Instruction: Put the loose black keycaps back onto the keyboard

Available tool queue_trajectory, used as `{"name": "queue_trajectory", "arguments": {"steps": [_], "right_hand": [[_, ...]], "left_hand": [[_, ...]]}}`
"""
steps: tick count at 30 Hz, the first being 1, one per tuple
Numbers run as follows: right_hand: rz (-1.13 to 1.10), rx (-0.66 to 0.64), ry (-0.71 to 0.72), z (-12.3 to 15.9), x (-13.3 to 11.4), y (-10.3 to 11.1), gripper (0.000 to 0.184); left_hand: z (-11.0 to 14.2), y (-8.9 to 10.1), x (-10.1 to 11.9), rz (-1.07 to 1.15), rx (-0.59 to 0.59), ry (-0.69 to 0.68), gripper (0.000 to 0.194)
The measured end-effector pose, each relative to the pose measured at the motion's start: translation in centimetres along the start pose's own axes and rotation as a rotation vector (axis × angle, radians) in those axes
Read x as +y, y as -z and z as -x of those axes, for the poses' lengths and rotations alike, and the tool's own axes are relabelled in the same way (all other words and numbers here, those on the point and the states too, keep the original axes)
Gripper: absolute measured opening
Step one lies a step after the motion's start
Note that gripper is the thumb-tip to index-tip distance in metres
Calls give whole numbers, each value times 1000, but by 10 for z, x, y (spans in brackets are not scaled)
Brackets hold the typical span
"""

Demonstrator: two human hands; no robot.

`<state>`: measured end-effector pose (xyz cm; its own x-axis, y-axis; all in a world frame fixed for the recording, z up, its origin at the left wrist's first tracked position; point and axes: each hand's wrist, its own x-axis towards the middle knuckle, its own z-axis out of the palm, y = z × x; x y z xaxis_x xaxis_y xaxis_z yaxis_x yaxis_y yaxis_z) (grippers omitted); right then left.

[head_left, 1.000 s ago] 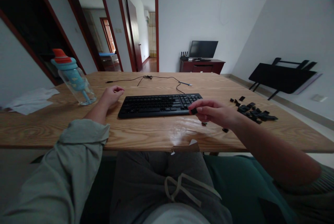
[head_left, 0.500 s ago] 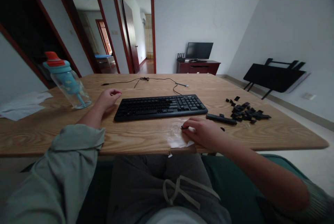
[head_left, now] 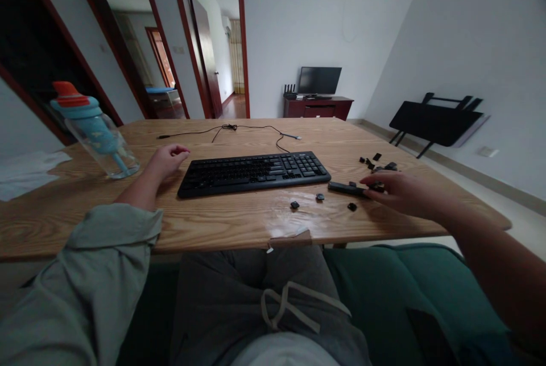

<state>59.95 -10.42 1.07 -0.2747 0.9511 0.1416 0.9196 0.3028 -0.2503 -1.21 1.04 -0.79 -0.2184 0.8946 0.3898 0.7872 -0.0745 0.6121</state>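
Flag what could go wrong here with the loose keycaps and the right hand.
1. Three small keycaps lie loose near the table front edge; a forearm sweep could knock them onto the floor.
2. The right hand covers the keycap pile; reaching in could scatter caps toward the table's right edge.
3. The long black key lies right beside the fingers and may get nudged.
4. The water bottle stands by the left hand; an elbow bump might tip it toward the keyboard.
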Motion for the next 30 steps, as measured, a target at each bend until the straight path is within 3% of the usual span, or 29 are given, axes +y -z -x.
{"name": "queue_trajectory", "arguments": {"steps": [5,10,14,18,21,25,28,30], "right_hand": [[61,-79,-94,7,9,-10,48],[37,-109,-105,7,-3,-8,30],[-29,-6,-117,19,4,21,28],[-79,211,-287,21,26,57,34],[-45,169,-292,-7,32,61,37],[60,64,-256,-68,11,32,35],[-31,0,-316,-101,1,18,43],[-123,6,-344,-106,11,23,51]], "left_hand": [[2,3,5,11,-21,1,21],[4,4,7,-3,-38,15,23],[5,4,8,7,-29,18,22],[4,3,7,4,-24,25,23],[4,3,7,-1,-26,42,26],[4,4,9,-19,-15,76,26],[3,5,10,-35,-18,79,25],[1,5,8,-47,-34,86,26]]}}
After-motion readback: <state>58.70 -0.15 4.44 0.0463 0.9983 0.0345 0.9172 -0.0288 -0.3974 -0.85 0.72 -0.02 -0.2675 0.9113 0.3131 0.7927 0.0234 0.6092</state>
